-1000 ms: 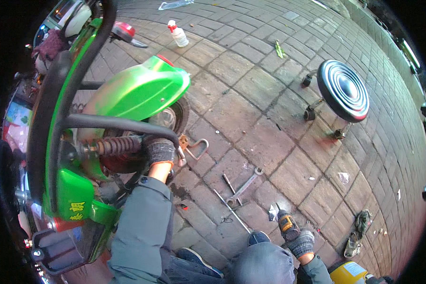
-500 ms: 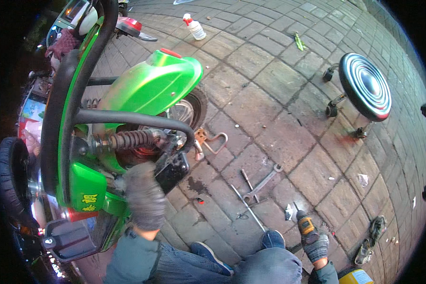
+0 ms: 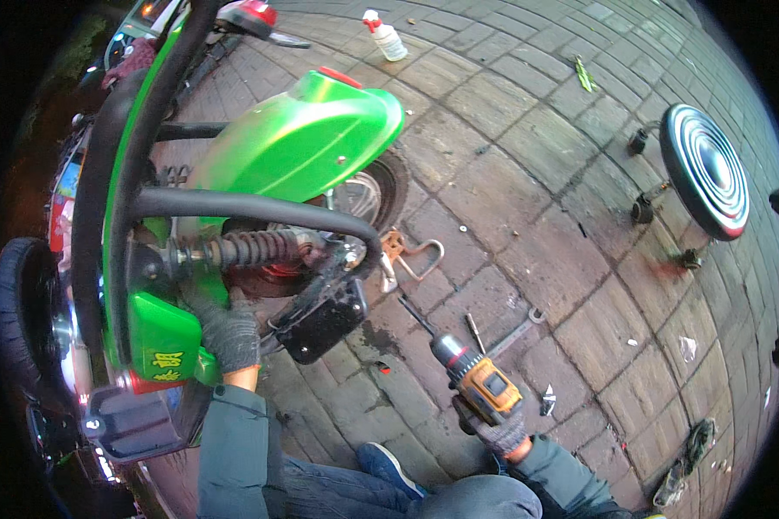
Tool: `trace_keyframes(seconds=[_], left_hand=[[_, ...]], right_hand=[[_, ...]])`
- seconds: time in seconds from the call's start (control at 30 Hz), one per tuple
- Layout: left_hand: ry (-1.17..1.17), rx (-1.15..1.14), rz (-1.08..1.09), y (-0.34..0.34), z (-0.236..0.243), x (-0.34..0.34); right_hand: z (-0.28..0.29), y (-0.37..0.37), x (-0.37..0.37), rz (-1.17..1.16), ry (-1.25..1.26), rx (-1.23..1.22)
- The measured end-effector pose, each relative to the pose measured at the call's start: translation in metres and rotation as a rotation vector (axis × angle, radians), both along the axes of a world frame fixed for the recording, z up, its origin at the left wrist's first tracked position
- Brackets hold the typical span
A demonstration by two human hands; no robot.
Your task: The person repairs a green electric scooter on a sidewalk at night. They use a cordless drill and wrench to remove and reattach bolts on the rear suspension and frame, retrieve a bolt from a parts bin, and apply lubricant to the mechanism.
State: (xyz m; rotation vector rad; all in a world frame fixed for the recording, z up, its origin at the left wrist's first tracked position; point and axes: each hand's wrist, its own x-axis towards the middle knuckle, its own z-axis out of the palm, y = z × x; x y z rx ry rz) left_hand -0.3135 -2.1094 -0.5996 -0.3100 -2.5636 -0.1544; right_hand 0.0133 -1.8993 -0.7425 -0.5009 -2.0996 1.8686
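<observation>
- Head view, reference point: the green mudguard (image 3: pixel 312 143) of the vehicle, over a wheel (image 3: pixel 381 195); all places below are taken from it.
- Head view, right grip: my gloved right hand (image 3: pixel 500 430) is clamped around the handle of a yellow and black cordless drill (image 3: pixel 495 387). The drill is on the near side of the mudguard and to its right, above the paving.
- Head view, left grip: my gloved left hand (image 3: pixel 232 336) is on the near side of the mudguard, reaching in beside the green side panel (image 3: pixel 160 337). Its fingertips are partly hidden; I cannot tell whether they are apart, together or closed on a part.
- Head view, governing relation: the drill's long axis slants, its bit (image 3: pixel 417 317) running forward and left toward the mudguard's near side. The black plate (image 3: pixel 325 322) lies there, left of the bit tip, with a visible gap. My left hand is nearer to that plate than my right hand; the drill bridges part of the distance on the right.
- Head view, surroundings: the coil-spring shock absorber (image 3: pixel 242 249) lies just on the near side of the mudguard. A rusty hooked fitting (image 3: pixel 396 249) shows to its near right. A spanner (image 3: pixel 519 332) lies farther out on that side, on the paving beyond the drill.
</observation>
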Motion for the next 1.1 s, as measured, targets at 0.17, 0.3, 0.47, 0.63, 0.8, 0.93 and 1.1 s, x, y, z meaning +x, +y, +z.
trace_keyframes(seconds=[0.17,0.3,0.47,0.63,0.8,0.93,1.1], left_hand=[[0.102,-0.056,0.009,-0.018,-0.01,-0.016],[0.061,0.059,-0.088,-0.018,-0.02,-0.018],[0.027,0.183,-0.006,-0.016,-0.034,-0.011],[0.133,0.04,0.055,-0.013,-0.04,-0.008],[0.11,0.051,0.076,-0.018,-0.047,-0.009],[0.021,0.099,0.143,-0.022,-0.052,-0.013],[-0.218,0.109,0.045,0.004,-0.024,0.013]], right_hand=[[-0.017,-0.028,-0.063,0.007,0.023,-0.629],[-0.022,-0.036,-0.076,0.029,0.1,-0.607],[-0.029,-0.043,-0.082,0.062,0.026,-0.856],[-0.039,-0.048,-0.09,0.082,0.051,-0.643],[-0.047,-0.046,-0.091,0.142,0.097,-0.503],[-0.05,-0.051,-0.092,0.038,0.07,-0.653],[-0.048,-0.058,-0.098,-0.02,0.08,-0.591]])
